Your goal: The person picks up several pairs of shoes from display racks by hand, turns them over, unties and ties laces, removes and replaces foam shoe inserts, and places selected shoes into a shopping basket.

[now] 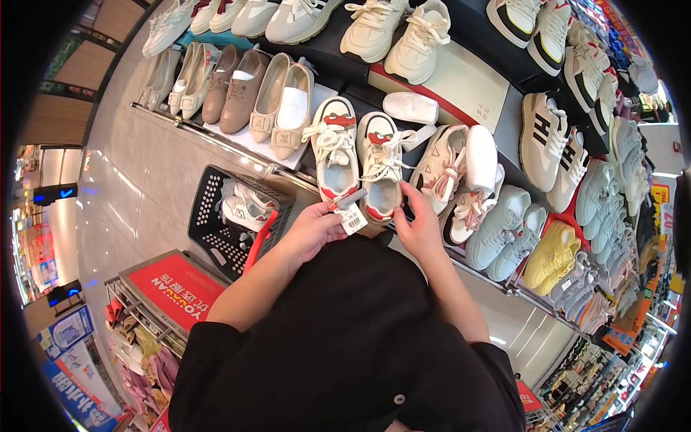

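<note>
A pair of white sneakers with red trim stands on the shoe rack, toes pointing away from me. My left hand (pixel 317 229) is at the heel of the left sneaker (pixel 335 147), its fingers closed around a grey strip beside a white price tag (pixel 353 219). My right hand (pixel 419 223) rests by the heel of the right sneaker (pixel 381 162), thumb and fingers apart, touching its side. A white paper roll (pixel 410 107) lies behind the pair. Beige flats (pixel 291 108) stand to the left, and pinkish patterned sneakers (pixel 440 162) to the right.
Below the rack at left, a black basket (pixel 212 241) with a red handle holds grey-white shoes (pixel 246 207). A red sign (pixel 173 284) tops a wire bin nearer me. More shoes line the rack, including yellow ones (pixel 553 252); a metal rail (pixel 223 142) edges it.
</note>
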Action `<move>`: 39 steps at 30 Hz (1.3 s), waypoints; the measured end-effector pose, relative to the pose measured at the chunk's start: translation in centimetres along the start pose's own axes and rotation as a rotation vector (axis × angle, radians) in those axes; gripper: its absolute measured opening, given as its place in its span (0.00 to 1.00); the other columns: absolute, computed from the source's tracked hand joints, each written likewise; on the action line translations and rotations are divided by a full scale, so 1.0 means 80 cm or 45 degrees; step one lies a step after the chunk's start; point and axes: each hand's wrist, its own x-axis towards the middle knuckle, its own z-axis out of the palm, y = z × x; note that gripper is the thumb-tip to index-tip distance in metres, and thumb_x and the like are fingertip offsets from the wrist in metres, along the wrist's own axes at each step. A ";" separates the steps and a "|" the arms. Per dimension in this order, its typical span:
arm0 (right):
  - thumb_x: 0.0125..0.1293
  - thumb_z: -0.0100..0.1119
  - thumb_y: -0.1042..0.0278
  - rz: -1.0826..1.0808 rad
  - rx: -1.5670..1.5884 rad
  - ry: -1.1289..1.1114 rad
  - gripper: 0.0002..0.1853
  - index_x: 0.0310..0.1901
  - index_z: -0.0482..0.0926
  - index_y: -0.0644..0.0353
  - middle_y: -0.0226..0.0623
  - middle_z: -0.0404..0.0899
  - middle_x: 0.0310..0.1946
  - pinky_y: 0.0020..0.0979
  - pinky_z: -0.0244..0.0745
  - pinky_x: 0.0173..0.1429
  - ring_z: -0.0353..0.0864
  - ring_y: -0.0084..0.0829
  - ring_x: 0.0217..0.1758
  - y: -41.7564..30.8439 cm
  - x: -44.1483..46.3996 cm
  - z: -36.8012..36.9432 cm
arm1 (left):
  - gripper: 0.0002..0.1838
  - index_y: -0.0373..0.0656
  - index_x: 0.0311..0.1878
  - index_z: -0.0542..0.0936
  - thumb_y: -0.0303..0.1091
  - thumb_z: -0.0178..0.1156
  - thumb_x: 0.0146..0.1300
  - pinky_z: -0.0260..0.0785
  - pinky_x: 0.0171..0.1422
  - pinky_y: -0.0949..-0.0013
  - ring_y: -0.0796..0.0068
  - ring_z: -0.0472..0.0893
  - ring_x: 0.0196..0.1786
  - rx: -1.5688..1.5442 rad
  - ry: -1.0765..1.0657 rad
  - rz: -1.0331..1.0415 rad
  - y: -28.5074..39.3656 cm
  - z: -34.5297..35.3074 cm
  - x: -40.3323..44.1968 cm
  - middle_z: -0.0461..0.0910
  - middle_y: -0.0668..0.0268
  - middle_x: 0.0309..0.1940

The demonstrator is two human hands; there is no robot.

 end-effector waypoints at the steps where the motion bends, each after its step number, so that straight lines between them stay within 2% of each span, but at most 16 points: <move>1: 0.62 0.60 0.74 -0.061 -0.052 -0.006 0.26 0.63 0.72 0.64 0.51 0.77 0.58 0.40 0.72 0.64 0.78 0.48 0.61 0.001 0.000 0.000 | 0.12 0.43 0.56 0.79 0.28 0.55 0.72 0.76 0.51 0.68 0.75 0.83 0.42 0.004 -0.006 0.013 0.000 -0.001 -0.001 0.85 0.64 0.44; 9: 0.62 0.60 0.75 -0.177 -0.092 0.011 0.24 0.61 0.73 0.64 0.50 0.77 0.59 0.42 0.70 0.67 0.76 0.49 0.62 0.005 0.003 -0.003 | 0.13 0.40 0.55 0.80 0.26 0.56 0.70 0.76 0.51 0.70 0.75 0.84 0.41 0.238 0.097 0.027 0.007 0.005 -0.002 0.86 0.64 0.42; 11: 0.62 0.60 0.75 -0.180 -0.088 0.021 0.24 0.61 0.73 0.64 0.50 0.77 0.59 0.42 0.70 0.67 0.76 0.49 0.63 0.006 0.004 -0.004 | 0.13 0.34 0.53 0.81 0.25 0.56 0.69 0.76 0.52 0.71 0.74 0.85 0.43 0.698 0.178 0.371 0.000 -0.011 0.000 0.86 0.61 0.42; 12: 0.62 0.60 0.75 -0.185 -0.073 0.007 0.23 0.61 0.74 0.64 0.50 0.77 0.59 0.41 0.70 0.67 0.76 0.49 0.63 0.005 0.004 -0.005 | 0.13 0.30 0.52 0.80 0.24 0.56 0.68 0.76 0.52 0.71 0.73 0.85 0.45 1.032 0.326 0.531 0.000 -0.020 0.000 0.86 0.58 0.42; 15: 0.62 0.60 0.75 -0.111 -0.045 -0.029 0.22 0.59 0.74 0.64 0.51 0.78 0.57 0.41 0.72 0.65 0.77 0.50 0.61 -0.001 0.004 -0.014 | 0.11 0.29 0.52 0.79 0.21 0.57 0.68 0.76 0.53 0.72 0.75 0.84 0.47 1.140 0.331 0.574 0.015 -0.023 -0.008 0.86 0.60 0.42; 17: 0.63 0.59 0.75 -0.098 -0.111 0.085 0.21 0.58 0.75 0.65 0.51 0.79 0.55 0.42 0.73 0.63 0.79 0.51 0.58 -0.006 0.013 -0.026 | 0.09 0.31 0.48 0.80 0.21 0.57 0.68 0.76 0.51 0.72 0.76 0.84 0.44 1.183 0.393 0.696 0.031 -0.019 -0.017 0.85 0.61 0.42; 19: 0.63 0.58 0.77 -0.027 -0.104 0.255 0.23 0.61 0.73 0.66 0.54 0.79 0.53 0.42 0.76 0.58 0.81 0.52 0.53 -0.006 0.036 -0.036 | 0.08 0.35 0.46 0.82 0.21 0.59 0.64 0.76 0.47 0.69 0.71 0.84 0.39 1.298 0.539 0.911 0.052 -0.009 -0.025 0.83 0.61 0.37; 20: 0.63 0.58 0.76 0.034 0.009 0.314 0.24 0.61 0.72 0.68 0.56 0.79 0.52 0.43 0.76 0.59 0.80 0.54 0.53 -0.015 0.053 -0.041 | 0.07 0.37 0.42 0.84 0.22 0.63 0.60 0.75 0.42 0.68 0.66 0.82 0.35 1.395 0.555 1.135 0.063 0.004 -0.029 0.79 0.61 0.32; 22: 0.63 0.58 0.74 0.085 0.123 0.376 0.25 0.62 0.70 0.70 0.59 0.79 0.51 0.44 0.76 0.59 0.80 0.56 0.53 -0.016 0.097 -0.045 | 0.06 0.38 0.40 0.84 0.23 0.65 0.59 0.74 0.41 0.67 0.64 0.81 0.34 1.551 0.547 1.252 0.076 0.015 -0.025 0.78 0.61 0.31; 24: 0.62 0.61 0.66 0.171 -0.173 0.443 0.28 0.59 0.69 0.78 0.65 0.77 0.50 0.46 0.74 0.61 0.78 0.60 0.54 0.012 0.144 -0.035 | 0.06 0.40 0.34 0.85 0.27 0.70 0.53 0.71 0.38 0.62 0.60 0.78 0.34 1.771 0.541 1.417 0.084 0.022 -0.015 0.75 0.61 0.30; 25: 0.62 0.61 0.66 0.164 -0.170 0.448 0.28 0.59 0.69 0.78 0.65 0.77 0.50 0.46 0.74 0.61 0.78 0.60 0.54 0.021 0.165 -0.030 | 0.06 0.40 0.34 0.85 0.27 0.70 0.53 0.71 0.38 0.62 0.60 0.78 0.34 1.774 0.544 1.425 0.088 0.026 -0.012 0.75 0.61 0.30; 27: 0.60 0.64 0.59 0.512 -0.174 0.291 0.32 0.53 0.69 0.83 0.69 0.76 0.50 0.48 0.73 0.63 0.76 0.62 0.56 0.030 0.196 -0.023 | 0.08 0.42 0.36 0.87 0.27 0.71 0.51 0.71 0.38 0.62 0.61 0.77 0.35 2.087 0.520 1.489 0.097 0.035 -0.006 0.74 0.62 0.30; 31: 0.59 0.67 0.54 0.575 -0.414 0.380 0.36 0.53 0.66 0.82 0.73 0.76 0.48 0.48 0.74 0.62 0.76 0.63 0.57 0.028 0.219 -0.006 | 0.18 0.45 0.41 0.85 0.32 0.75 0.43 0.70 0.40 0.59 0.60 0.77 0.38 2.282 0.599 1.499 0.105 0.048 -0.001 0.72 0.62 0.33; 32: 0.60 0.68 0.53 0.610 -0.427 0.374 0.38 0.55 0.63 0.81 0.74 0.76 0.48 0.48 0.75 0.60 0.79 0.62 0.54 0.027 0.221 -0.002 | 0.22 0.46 0.42 0.83 0.34 0.77 0.40 0.70 0.41 0.58 0.59 0.76 0.40 2.316 0.617 1.518 0.104 0.041 0.008 0.71 0.62 0.35; 36: 0.62 0.68 0.57 0.628 -0.321 0.438 0.35 0.54 0.59 0.78 0.73 0.78 0.45 0.50 0.78 0.55 0.81 0.62 0.50 0.033 0.222 0.010 | 0.21 0.45 0.39 0.83 0.34 0.77 0.39 0.70 0.42 0.58 0.59 0.77 0.42 2.345 0.638 1.515 0.111 0.033 0.029 0.72 0.62 0.35; 39: 0.62 0.68 0.58 0.631 -0.333 0.524 0.35 0.54 0.58 0.78 0.73 0.78 0.44 0.50 0.77 0.55 0.81 0.63 0.51 0.029 0.226 0.012 | 0.15 0.43 0.37 0.82 0.32 0.73 0.44 0.71 0.43 0.59 0.60 0.77 0.43 2.440 0.657 1.534 0.108 0.028 0.040 0.71 0.63 0.35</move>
